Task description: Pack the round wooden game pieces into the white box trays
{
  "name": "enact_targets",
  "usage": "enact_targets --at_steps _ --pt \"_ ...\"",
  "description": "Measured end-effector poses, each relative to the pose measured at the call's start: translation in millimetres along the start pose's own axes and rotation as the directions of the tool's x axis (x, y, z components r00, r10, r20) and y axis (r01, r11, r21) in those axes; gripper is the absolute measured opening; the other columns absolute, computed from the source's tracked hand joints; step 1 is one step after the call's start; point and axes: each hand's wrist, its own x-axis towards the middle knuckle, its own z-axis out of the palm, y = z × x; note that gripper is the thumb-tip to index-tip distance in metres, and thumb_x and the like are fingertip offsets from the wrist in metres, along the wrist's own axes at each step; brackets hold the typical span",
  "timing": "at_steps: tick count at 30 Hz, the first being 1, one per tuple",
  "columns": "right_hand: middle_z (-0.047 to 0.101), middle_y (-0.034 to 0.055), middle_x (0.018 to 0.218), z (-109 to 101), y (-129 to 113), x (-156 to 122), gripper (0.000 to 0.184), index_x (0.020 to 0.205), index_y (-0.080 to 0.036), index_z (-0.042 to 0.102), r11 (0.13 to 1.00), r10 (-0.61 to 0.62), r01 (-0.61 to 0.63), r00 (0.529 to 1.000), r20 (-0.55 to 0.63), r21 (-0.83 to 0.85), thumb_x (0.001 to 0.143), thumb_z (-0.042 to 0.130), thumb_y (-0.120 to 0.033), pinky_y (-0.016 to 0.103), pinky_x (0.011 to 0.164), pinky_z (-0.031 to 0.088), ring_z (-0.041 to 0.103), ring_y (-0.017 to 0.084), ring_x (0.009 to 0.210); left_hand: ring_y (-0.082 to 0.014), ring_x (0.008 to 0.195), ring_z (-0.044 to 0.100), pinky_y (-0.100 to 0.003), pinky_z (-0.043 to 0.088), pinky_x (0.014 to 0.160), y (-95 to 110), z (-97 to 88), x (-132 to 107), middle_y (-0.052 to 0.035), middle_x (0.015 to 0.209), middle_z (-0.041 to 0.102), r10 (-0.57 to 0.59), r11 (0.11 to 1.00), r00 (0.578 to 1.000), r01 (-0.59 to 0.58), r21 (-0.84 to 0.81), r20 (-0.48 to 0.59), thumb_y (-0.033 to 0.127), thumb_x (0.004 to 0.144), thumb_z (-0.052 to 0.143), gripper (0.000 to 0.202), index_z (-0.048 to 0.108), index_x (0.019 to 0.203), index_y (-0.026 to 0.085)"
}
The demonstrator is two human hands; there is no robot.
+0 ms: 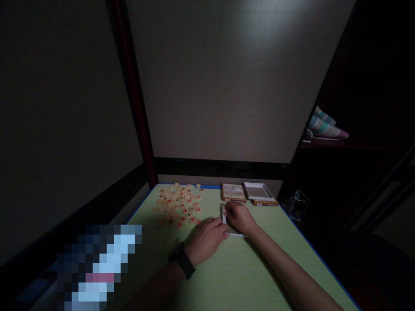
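I'm looking down at the green table (233,276), and both hands are on a small white tray (234,233) lying flat near the middle: my left hand (207,239), with a black watch (184,259) on the wrist, has bent fingers against the tray's near left edge, and my right hand (240,218) has fingers curled over its far side. In this dim light I cannot tell whether either set of fingers actually clamps it. Round game pieces (178,205) lie scattered far left, well apart from the tray, while a printed box lid (233,191) and an open box (259,192) sit side by side just beyond the right hand.
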Motion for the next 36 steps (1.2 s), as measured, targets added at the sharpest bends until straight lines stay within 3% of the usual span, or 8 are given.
enact_targets --at_steps 5,9,11,16,19,25,30,36 --pt "0.075 0.0084 0.095 -3 0 -1 0.035 0.112 -0.016 0.063 0.999 -0.013 0.012 1.000 0.005 0.035 0.078 0.058 -0.009 0.024 0.074 0.041 0.067 0.020 0.089 -0.0199 0.101 0.061 -0.031 0.048 0.087 5 -10.0 -1 -0.0048 0.107 0.065 -0.045 0.999 0.999 0.045 -0.009 0.016 0.034 0.097 0.053 0.017 0.060 0.105 0.021" --pt "0.074 0.0050 0.087 -9 -2 -6 0.050 0.123 -0.015 0.058 0.993 -0.029 0.027 0.999 0.021 0.111 0.074 0.058 -0.007 0.024 0.071 0.042 0.066 0.019 0.079 -0.0192 0.098 0.063 -0.030 0.049 0.085 -2 -16.5 2 -0.0045 0.105 0.067 -0.146 0.989 0.987 0.144 -0.046 -0.061 0.035 0.098 0.048 0.020 0.055 0.112 0.022" --pt "0.074 0.0036 0.084 -14 -3 -9 0.052 0.125 -0.016 0.057 0.991 -0.038 0.037 0.999 0.008 0.126 0.074 0.056 -0.008 0.025 0.071 0.043 0.066 0.019 0.077 -0.0191 0.096 0.063 -0.030 0.049 0.086 -16 -20.7 5 -0.0045 0.101 0.067 -0.219 0.976 0.964 0.212 -0.059 -0.154 0.030 0.098 0.045 0.019 0.056 0.112 0.022" --pt "0.072 0.0049 0.090 -21 -2 -15 0.044 0.122 -0.016 0.058 0.995 -0.018 0.031 0.990 -0.143 0.091 0.079 0.051 -0.016 0.029 0.075 0.045 0.065 0.021 0.081 -0.0222 0.110 0.061 -0.034 0.045 0.101 -78 -53.0 14 -0.0107 0.114 0.068 -0.407 0.897 0.834 0.442 0.009 -0.373 0.015 0.096 0.035 0.032 0.062 0.114 0.017" --pt "0.071 0.0053 0.093 -19 2 -16 0.041 0.120 -0.018 0.060 0.998 -0.010 0.023 0.976 -0.217 0.057 0.080 0.050 -0.018 0.030 0.077 0.046 0.065 0.021 0.083 -0.0243 0.121 0.058 -0.034 0.041 0.106 -117 -81.8 18 -0.0130 0.126 0.066 -0.574 0.768 0.804 0.594 0.240 -0.153 0.007 0.091 0.037 0.042 0.062 0.124 0.015" --pt "0.072 0.0069 0.098 -16 5 -16 0.033 0.114 -0.019 0.061 0.999 0.010 -0.015 0.985 -0.172 -0.032 0.085 0.047 -0.019 0.029 0.076 0.045 0.066 0.022 0.086 -0.0288 0.108 0.067 -0.033 0.050 0.088 -160 -106.7 30 -0.0154 0.111 0.073 -0.650 0.726 0.755 0.587 0.358 0.081 0.004 0.079 0.052 0.043 0.071 0.114 0.018" --pt "0.072 0.0073 0.097 -19 3 -16 0.031 0.114 -0.019 0.062 0.998 0.006 -0.014 0.992 -0.123 -0.065 0.086 0.047 -0.017 0.028 0.075 0.043 0.066 0.022 0.087 -0.0225 0.107 0.067 -0.027 0.049 0.087 -173 -97.4 36 -0.0077 0.114 0.074 -0.632 0.741 0.763 0.543 0.394 0.136 0.010 0.079 0.058 0.034 0.074 0.104 0.025" --pt "0.072 0.0073 0.097 -21 3 -16 0.031 0.113 -0.019 0.063 0.999 -0.013 0.008 0.994 -0.105 -0.051 0.086 0.048 -0.016 0.028 0.076 0.044 0.066 0.022 0.089 -0.0241 0.107 0.067 -0.029 0.049 0.089 -178 -86.4 38 -0.0123 0.111 0.074 -0.624 0.731 0.775 0.535 0.424 0.098 0.012 0.083 0.053 0.032 0.073 0.106 0.021"
